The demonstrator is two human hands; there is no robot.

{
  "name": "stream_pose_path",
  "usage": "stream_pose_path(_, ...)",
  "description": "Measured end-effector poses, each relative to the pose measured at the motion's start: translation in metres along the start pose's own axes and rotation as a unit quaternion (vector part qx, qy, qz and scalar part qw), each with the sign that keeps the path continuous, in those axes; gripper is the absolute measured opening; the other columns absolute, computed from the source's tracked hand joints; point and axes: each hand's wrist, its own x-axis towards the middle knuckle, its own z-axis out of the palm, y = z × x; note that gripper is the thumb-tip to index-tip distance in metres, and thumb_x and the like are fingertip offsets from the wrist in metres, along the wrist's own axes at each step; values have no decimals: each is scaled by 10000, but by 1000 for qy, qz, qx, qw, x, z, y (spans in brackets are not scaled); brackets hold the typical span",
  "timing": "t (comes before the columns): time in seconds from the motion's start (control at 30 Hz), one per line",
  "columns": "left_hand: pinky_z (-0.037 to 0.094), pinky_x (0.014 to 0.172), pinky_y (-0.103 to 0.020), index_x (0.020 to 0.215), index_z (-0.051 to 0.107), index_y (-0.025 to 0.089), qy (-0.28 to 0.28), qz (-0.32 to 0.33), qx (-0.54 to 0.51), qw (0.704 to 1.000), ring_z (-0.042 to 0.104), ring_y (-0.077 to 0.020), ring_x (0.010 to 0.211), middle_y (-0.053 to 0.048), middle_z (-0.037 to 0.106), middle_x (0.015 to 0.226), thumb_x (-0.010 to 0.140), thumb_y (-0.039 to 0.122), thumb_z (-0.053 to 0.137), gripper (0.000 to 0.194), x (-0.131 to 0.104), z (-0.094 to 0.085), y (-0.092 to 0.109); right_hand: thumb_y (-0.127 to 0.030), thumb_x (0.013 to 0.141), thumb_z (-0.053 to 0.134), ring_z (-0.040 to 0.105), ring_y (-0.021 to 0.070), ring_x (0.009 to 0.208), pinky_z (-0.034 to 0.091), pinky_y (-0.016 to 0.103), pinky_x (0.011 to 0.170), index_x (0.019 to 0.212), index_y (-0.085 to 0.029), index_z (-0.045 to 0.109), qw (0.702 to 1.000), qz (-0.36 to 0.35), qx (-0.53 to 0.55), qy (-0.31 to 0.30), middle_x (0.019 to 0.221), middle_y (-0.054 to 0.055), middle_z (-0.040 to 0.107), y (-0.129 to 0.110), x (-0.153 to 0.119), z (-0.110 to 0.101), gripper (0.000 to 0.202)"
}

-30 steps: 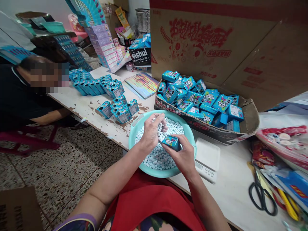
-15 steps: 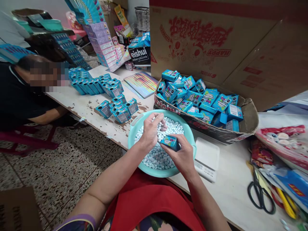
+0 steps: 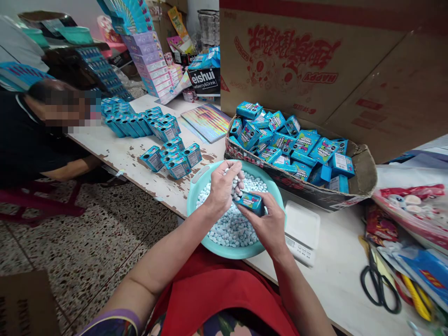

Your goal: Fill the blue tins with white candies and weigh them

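Note:
Over the teal basin point(image 3: 235, 255) of pale candies point(image 3: 234, 229), my left hand point(image 3: 224, 184) is curled around several candies, some showing between its fingers. My right hand point(image 3: 269, 221) grips a small blue candy box point(image 3: 252, 201) on its side, one end turned to my left fingers. The two hands are close together, the candies at the box's end. Whether any candy is inside the box cannot be seen. Behind the basin, small blue boxes point(image 3: 177, 167) stand upright on the table with dark round openings on top.
A carton tray point(image 3: 362, 175) heaped with blue boxes is behind right. A white scale point(image 3: 303, 228) touches the basin's right side. Black-handled scissors point(image 3: 380, 284) and packets lie far right. A seated person point(image 3: 21, 135) is at the left. A large cardboard box point(image 3: 280, 93) rises behind.
The blue box and my right hand have shifted slightly to the right. My left fingers have closed in a little at the box's end, still holding candies.

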Motion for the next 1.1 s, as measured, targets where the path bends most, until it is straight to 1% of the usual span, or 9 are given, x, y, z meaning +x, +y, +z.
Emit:
stream_pose_path(0.07,310,376,-168,743,519,180,13,0,-7,1000,489,-60,433,41,534,615,746,405,696,287,0,-1,-1,-332,767,754,623,191,884,491,328,792,1026,-246,620,1000,-4,-6,11,944,20,654,0,2,-1,304)
stream_pose_path(0.13,309,383,-165,734,512,180,47,14,-23,999,481,-54,437,45,526,610,750,396,694,283,0,-2,-3,-337,767,754,623,197,893,490,332,794,1028,-245,618,1000,-16,-6,0,944,22,657,0,2,-1,308)
stream_pose_path(0.2,311,391,-167,734,510,181,60,19,-36,997,480,-55,442,46,526,606,760,383,687,270,-1,-3,-3,-345,770,751,625,198,895,490,332,791,1031,-246,616,1000,-18,1,-9,945,23,660,0,2,1,309)
stream_pose_path(0.33,398,475,-194,706,526,173,21,11,-22,999,503,-76,461,40,519,541,794,381,661,263,-3,-2,-2,-352,774,746,627,198,891,491,336,791,1036,-254,620,1000,-4,10,-5,951,23,661,0,1,4,307)
stream_pose_path(0.43,438,539,-208,686,533,170,12,33,-4,999,520,-80,487,31,542,546,789,382,670,273,-4,-3,-1,-343,767,753,627,202,896,490,343,802,1027,-252,626,1000,0,16,-7,948,24,665,0,1,5,303)
stream_pose_path(0.53,443,543,-211,701,541,171,10,41,10,999,549,-88,515,25,570,588,771,395,688,276,-5,-4,-1,-336,769,751,626,199,900,489,341,809,1026,-249,633,1000,8,25,-8,955,27,666,0,2,5,296)
stream_pose_path(0.67,453,525,-220,729,557,170,19,27,3,999,545,-97,489,32,551,558,770,430,679,290,-5,-6,-1,-343,766,752,627,195,880,491,335,795,1019,-243,638,1000,16,24,2,938,25,666,1,1,6,295)
stream_pose_path(0.9,446,523,-207,727,554,176,6,19,1,1000,556,-91,500,37,548,571,774,421,670,275,-3,0,1,-346,764,750,629,209,918,496,356,823,1032,-245,637,1000,13,25,0,958,34,669,1,1,6,308)
stream_pose_path(1.1,455,523,-204,720,550,174,22,3,2,1000,546,-84,496,40,547,562,765,419,671,278,-5,3,-1,-324,754,761,631,207,918,494,351,822,1023,-241,631,999,12,28,6,962,33,669,2,-1,6,310)
